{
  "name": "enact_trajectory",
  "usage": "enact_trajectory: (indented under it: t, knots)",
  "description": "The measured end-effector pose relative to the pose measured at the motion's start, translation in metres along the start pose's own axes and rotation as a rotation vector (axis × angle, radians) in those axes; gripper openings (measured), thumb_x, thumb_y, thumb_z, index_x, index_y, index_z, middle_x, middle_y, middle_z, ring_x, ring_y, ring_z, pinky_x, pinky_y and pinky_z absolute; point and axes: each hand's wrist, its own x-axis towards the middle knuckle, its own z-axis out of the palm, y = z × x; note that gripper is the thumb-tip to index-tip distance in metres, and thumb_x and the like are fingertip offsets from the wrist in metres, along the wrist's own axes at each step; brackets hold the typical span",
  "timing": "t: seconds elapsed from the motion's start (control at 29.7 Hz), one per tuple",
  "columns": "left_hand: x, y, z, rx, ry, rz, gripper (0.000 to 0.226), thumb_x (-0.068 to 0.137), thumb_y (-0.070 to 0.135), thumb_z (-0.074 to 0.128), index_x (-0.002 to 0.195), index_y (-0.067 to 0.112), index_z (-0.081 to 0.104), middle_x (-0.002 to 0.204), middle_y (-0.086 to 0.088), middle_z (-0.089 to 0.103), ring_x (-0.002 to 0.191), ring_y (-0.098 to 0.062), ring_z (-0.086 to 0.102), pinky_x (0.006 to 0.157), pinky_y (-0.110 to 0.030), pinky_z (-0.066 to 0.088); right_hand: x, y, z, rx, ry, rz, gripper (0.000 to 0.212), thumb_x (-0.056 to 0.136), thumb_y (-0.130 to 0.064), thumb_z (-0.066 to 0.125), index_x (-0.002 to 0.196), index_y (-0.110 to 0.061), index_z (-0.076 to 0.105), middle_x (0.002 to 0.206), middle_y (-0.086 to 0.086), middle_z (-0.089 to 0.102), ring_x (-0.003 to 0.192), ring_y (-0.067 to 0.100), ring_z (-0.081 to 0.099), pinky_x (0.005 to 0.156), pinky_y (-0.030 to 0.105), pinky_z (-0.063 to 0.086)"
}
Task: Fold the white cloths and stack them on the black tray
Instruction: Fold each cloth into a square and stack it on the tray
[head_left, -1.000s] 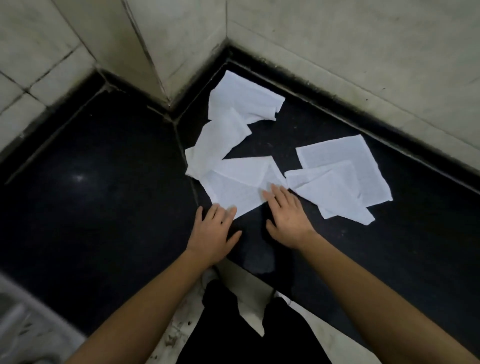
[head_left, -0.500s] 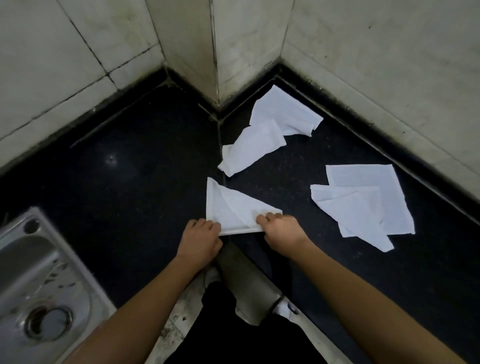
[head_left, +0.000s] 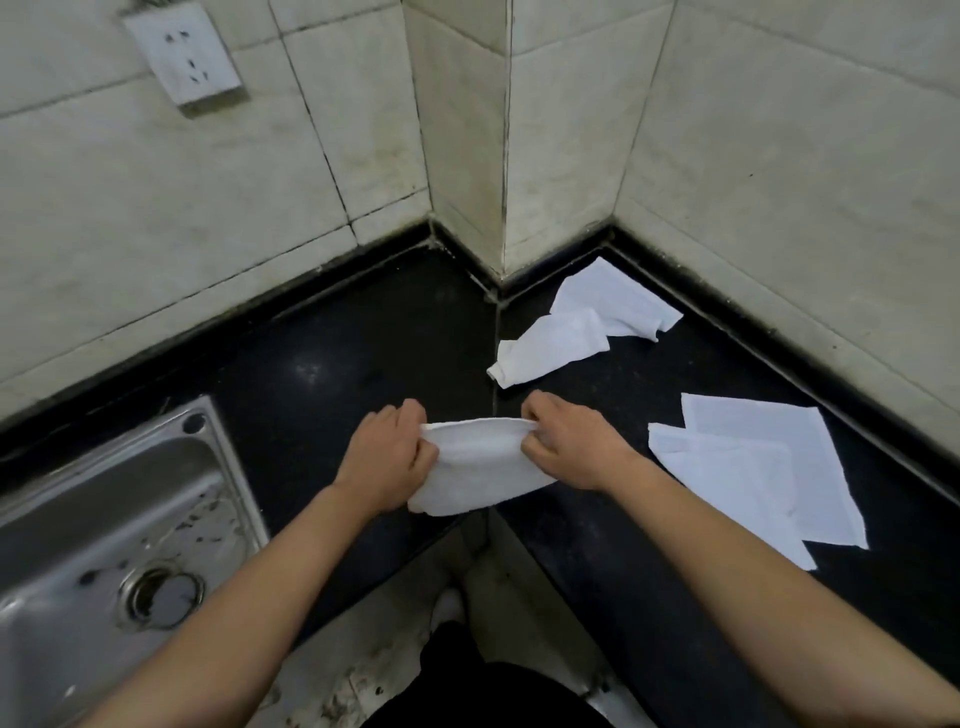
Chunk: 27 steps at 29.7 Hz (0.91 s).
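White cloth (head_left: 475, 467) is hanging between both hands near the middle of the view, over the front edge of the black counter (head_left: 337, 364), its top hem being pulled into a shallow arc while the rest is sagging toward 6 o'clock; whether its lower edge is touching the counter I cannot tell. The left hand (head_left: 389, 457) is pinching the hem's 9 o'clock end, fingers curled round the fabric, and the right hand (head_left: 571, 447) is gripping the 3 o'clock end in the same way, thumb and fingers bunching the corner. At 1 o'clock from the held piece, two crumpled cloths (head_left: 550, 345) are lying overlapped on the counter, reaching into the corner where the tiled walls (head_left: 779, 182) are meeting. At 3 o'clock, well apart from the right hand, two flat cloths (head_left: 769, 447) are lying one over the other, the nearer one with a corner folded in. At 8 o'clock a steel sink (head_left: 104, 519) is sitting in the counter, its drain showing. At 11 o'clock a wall socket (head_left: 184, 52) is sitting high on the tiles.
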Motion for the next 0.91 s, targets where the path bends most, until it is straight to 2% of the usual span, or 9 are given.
enact_trajectory:
  t: [0.17,0.3,0.4,0.5,0.57,0.67,0.77,0.84,0.91]
  knots:
    - [-0.025,-0.015,-0.012,-0.034,0.003,-0.173,0.007,0.091,0.022,0.053,0.092,0.017,0.048,0.077,-0.001,0.056,0.067,-0.02,0.049,0.064,-0.035,0.033,0.002,0.009,0.003,0.0,0.031,-0.044,0.014,0.097,-0.03,0.045,0.105,-0.024,0.055,0.104,-0.005,0.059,0.089,0.019,0.058,0.077,0.037,0.047]
    - [-0.042,-0.038,-0.021,0.013,0.006,-0.115,0.008,0.092,0.03,0.055,0.097,0.025,0.059,0.086,0.008,0.06,0.079,-0.015,0.055,0.071,-0.034,0.046,0.013,0.01,0.0,0.039,0.059,-0.059,0.021,0.096,-0.026,0.052,0.11,-0.026,0.067,0.104,-0.011,0.065,0.086,0.006,0.054,0.077,0.028,0.046]
    - [-0.046,-0.053,-0.026,0.127,0.036,-0.029,0.024,0.092,0.036,0.05,0.099,0.023,0.068,0.088,0.004,0.064,0.08,-0.019,0.061,0.067,-0.036,0.052,0.034,0.003,-0.002,0.063,0.074,-0.091,0.021,0.095,-0.026,0.055,0.109,-0.025,0.071,0.105,-0.007,0.068,0.09,0.008,0.059,0.083,0.031,0.05]
    - [-0.035,-0.065,-0.034,0.164,0.059,-0.083,0.019,0.091,0.029,0.06,0.102,0.02,0.071,0.089,0.0,0.067,0.081,-0.024,0.063,0.066,-0.036,0.053,0.06,-0.006,-0.007,0.07,0.128,-0.107,0.02,0.096,-0.021,0.059,0.11,-0.02,0.073,0.106,0.001,0.066,0.088,0.012,0.058,0.087,0.034,0.051]
    - [-0.02,-0.072,-0.045,0.174,0.101,-0.124,0.018,0.087,0.024,0.062,0.102,0.018,0.072,0.09,-0.003,0.067,0.082,-0.027,0.063,0.066,-0.037,0.053,0.078,-0.014,-0.013,0.08,0.209,-0.121,0.019,0.095,-0.018,0.061,0.11,-0.018,0.073,0.106,0.004,0.065,0.086,0.014,0.059,0.086,0.033,0.051]
    - [0.001,-0.09,-0.067,0.185,0.254,-0.149,0.029,0.084,0.025,0.048,0.099,0.013,0.07,0.087,-0.007,0.065,0.077,-0.031,0.06,0.062,-0.039,0.051,0.107,-0.034,-0.024,0.129,0.36,-0.134,0.02,0.094,-0.017,0.061,0.109,-0.017,0.073,0.106,0.003,0.066,0.093,0.017,0.063,0.087,0.032,0.05]
    - [0.009,-0.097,-0.083,0.178,0.423,-0.189,0.022,0.081,0.016,0.058,0.1,0.009,0.066,0.086,-0.008,0.065,0.078,-0.03,0.057,0.064,-0.04,0.048,0.119,-0.047,-0.033,0.179,0.466,-0.137,0.02,0.094,-0.02,0.061,0.11,-0.018,0.072,0.103,-0.004,0.063,0.086,0.006,0.056,0.081,0.024,0.046]
    - [0.006,-0.102,-0.081,0.176,0.471,-0.19,0.018,0.077,0.013,0.064,0.095,0.01,0.064,0.083,-0.008,0.064,0.077,-0.031,0.056,0.063,-0.04,0.046,0.121,-0.05,-0.028,0.173,0.453,-0.149,0.018,0.093,-0.022,0.062,0.109,-0.02,0.071,0.1,-0.01,0.059,0.083,0.002,0.053,0.077,0.021,0.045]
    - [-0.006,-0.104,-0.066,0.181,0.427,-0.176,0.014,0.075,0.014,0.063,0.089,0.012,0.063,0.08,-0.006,0.062,0.076,-0.03,0.055,0.061,-0.039,0.043,0.117,-0.045,-0.012,0.124,0.37,-0.153,0.018,0.093,-0.023,0.062,0.109,-0.023,0.071,0.102,-0.011,0.059,0.084,0.004,0.057,0.077,0.023,0.049]
